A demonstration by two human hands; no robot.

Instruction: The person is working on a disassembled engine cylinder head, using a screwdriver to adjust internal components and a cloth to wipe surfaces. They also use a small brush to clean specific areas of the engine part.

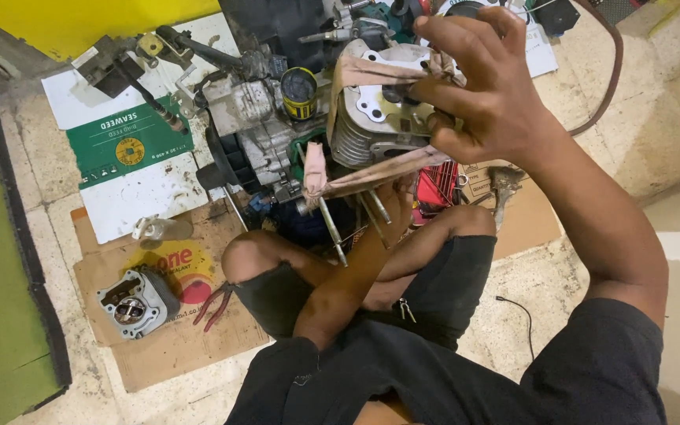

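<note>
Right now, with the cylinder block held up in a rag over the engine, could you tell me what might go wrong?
1. The finned cylinder block is gripped through a loose cloth by the right hand; it could slip and drop onto the engine below.
2. Bare studs stick out toward the knee and could scrape it.
3. The hanging cloth end might snag on those studs.

Green-and-white flat box [123, 153] upper left — brown printed cardboard [175, 307] below it.
</note>
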